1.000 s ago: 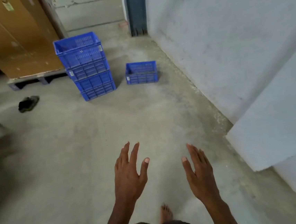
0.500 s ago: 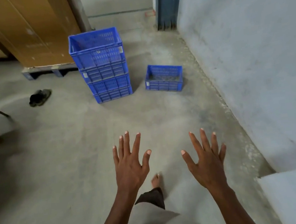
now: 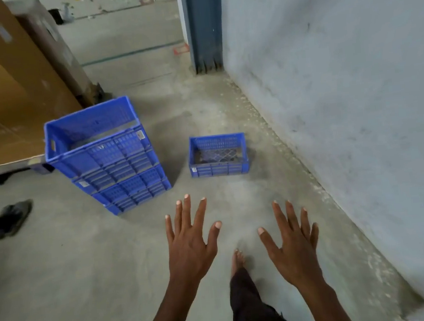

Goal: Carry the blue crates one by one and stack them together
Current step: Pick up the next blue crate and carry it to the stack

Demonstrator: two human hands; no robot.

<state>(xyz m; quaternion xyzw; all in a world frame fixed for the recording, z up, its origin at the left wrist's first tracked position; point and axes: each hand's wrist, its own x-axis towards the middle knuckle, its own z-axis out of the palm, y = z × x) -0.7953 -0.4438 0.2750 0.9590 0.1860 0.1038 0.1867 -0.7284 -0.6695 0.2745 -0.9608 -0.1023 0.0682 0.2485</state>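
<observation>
A stack of blue crates (image 3: 107,157) stands on the concrete floor at left centre, its top crate empty. To its right a single low blue crate (image 3: 218,155) sits alone on the floor near the wall. My left hand (image 3: 191,242) and my right hand (image 3: 292,248) are both stretched out in front of me with fingers spread, palms down, holding nothing. They hover above the floor, short of both the stack and the single crate. My bare foot (image 3: 237,260) steps forward between them.
A grey wall (image 3: 340,83) runs along the right. Large brown cardboard boxes (image 3: 9,84) on a pallet stand behind the stack at left. A dark sandal (image 3: 10,218) lies on the floor at far left. A blue-grey pillar (image 3: 203,26) stands at the back.
I have walked closer: the stack and the single crate have grown larger and nearer. My hands have stayed raised and spread, holding nothing.
</observation>
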